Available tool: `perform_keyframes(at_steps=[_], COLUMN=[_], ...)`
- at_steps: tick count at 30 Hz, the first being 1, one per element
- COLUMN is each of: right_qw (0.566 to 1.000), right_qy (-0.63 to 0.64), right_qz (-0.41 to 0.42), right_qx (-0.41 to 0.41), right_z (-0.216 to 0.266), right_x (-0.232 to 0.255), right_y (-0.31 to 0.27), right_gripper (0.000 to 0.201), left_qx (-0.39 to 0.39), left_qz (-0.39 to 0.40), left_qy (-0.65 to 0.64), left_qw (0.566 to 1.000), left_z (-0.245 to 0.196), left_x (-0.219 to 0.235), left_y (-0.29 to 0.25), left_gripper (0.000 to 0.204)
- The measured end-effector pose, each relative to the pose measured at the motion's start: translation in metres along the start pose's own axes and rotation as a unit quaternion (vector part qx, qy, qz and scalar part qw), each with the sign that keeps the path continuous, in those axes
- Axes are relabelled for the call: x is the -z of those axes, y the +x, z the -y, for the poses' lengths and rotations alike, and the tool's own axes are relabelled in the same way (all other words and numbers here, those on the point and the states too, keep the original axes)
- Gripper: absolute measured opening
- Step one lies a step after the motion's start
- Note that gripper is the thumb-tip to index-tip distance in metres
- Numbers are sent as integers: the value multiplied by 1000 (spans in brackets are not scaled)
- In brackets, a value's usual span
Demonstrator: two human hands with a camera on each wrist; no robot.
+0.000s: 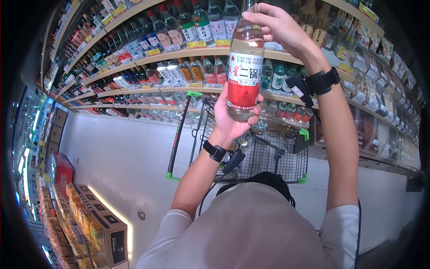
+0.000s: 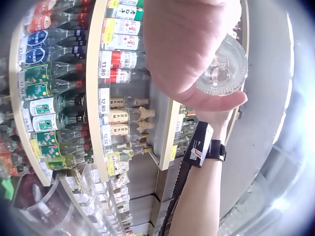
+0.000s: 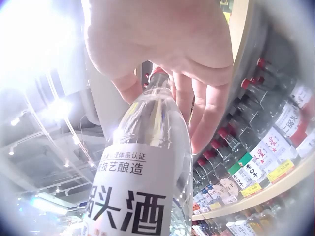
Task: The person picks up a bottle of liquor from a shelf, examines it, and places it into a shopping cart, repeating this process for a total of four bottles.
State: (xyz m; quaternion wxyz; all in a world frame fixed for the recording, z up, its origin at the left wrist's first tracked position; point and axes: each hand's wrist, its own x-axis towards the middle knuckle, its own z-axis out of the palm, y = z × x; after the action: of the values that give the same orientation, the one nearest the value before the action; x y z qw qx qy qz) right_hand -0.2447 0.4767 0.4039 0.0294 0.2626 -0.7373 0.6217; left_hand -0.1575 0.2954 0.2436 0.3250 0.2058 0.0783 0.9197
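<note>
A clear glass liquor bottle (image 1: pixel 244 80) with a white and red label stands nearly upright in front of the shelves in the head view. Its lower end is gripped by the left hand (image 1: pixel 225 124), fingers and thumb wrapped round the sides. At the neck, the right hand (image 1: pixel 283 30) holds on with thumb and fingers. A red cap (image 3: pixel 158 72) shows between those fingers in the right wrist view, partly hidden by the palm. From the left wrist, the ribbed glass base (image 2: pixel 227 71) of the bottle is visible beside the left hand (image 2: pixel 192 44).
Curved shelves (image 1: pixel 156 53) packed with bottles and price tags stand ahead. Below the hands is a wire shopping cart (image 1: pixel 286 157) with green corners and some bottles inside. Clear bins (image 1: pixel 367 96) line the right side. A display of packaged goods (image 1: pixel 83 215) stands at lower left.
</note>
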Motion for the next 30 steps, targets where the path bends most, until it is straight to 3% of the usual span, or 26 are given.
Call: perform_keyframes(at_steps=[1,3,5,6,9,10,13,15,17,19,20,21,22,25,30], right_qw=[996,993,994,995,1000,999,992,989,984,978,980,973,957,934,909], right_qy=[85,91,84,79,13,-19,-119,-99,-167,-189,-137,-180,-203,-307,-340], right_qz=[16,-15,-6,-2,-19,-31,-38,-74,-34,-33,-23,-6,1,45,27], right_qx=[-30,-77,-63,-55,-6,34,18,80,-53,-87,-141,-146,-210,-179,-241], right_z=[20,28,16,12,-1,-4,-39,-69,-86,-120,-136,-170,-178,-270,-352], right_x=[-7,-12,-7,-4,-6,-12,-7,-14,-9,-14,-21,-20,-30,-45,-73], right_y=[-8,-17,-20,-22,-40,-47,-74,-92,-117,-142,-155,-168,-178,-221,-263], right_gripper=[23,20,22,23,25,28,39,43,38,38,39,40,42,42,40], left_qx=[2,17,30,42,20,31,12,9,1,1,0,-3,-6,-12,-19], left_qz=[-2,-11,-21,15,-139,-132,-224,-261,-309,-340,-357,-375,-395,-447,-503], left_qy=[1,-4,-6,-10,119,163,252,246,251,238,231,233,235,251,291], left_qw=[1000,1000,999,999,983,977,942,933,917,910,905,897,888,859,814], left_z=[1,5,8,9,18,17,14,6,2,-4,-5,-6,-6,-1,4], left_x=[3,6,9,13,20,31,52,77,88,110,120,129,135,131,122], left_y=[-1,-4,-7,-8,-13,-17,-32,-53,-76,-107,-124,-139,-153,-184,-214], left_gripper=[71,72,72,71,69,63,58,54,51,46,43,40,38,28,24])
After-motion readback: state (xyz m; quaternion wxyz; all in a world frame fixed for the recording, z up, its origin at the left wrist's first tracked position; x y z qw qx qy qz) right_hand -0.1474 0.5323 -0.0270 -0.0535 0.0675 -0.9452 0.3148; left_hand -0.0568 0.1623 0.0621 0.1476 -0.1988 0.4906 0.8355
